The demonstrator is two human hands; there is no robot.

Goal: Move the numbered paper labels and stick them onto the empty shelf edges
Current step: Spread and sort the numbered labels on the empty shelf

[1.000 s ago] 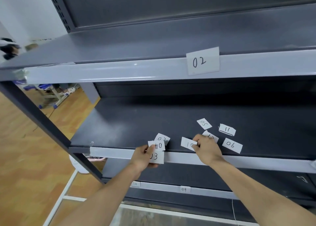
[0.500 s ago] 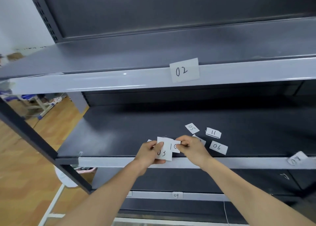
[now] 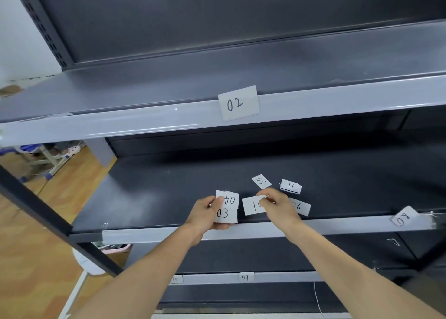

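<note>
My left hand holds a small stack of paper labels above the middle shelf's front edge; "03" and an upside-down "04" show on them. My right hand pinches another white label by its top right corner, just right of the stack. Loose labels lie on the dark middle shelf: "05", "11" and "06", partly behind my right hand. A "02" label is stuck on the upper shelf edge.
A "08" label sits crooked on the middle edge at far right. The lower shelf edge carries "10" and "09". A dark slanted upright crosses at left, with wooden floor beyond it.
My right hand picked a label off the shelf and brought it left beside the stack, then drew it slightly apart. My left hand lifted the stack a little. The camera view shifted right.
</note>
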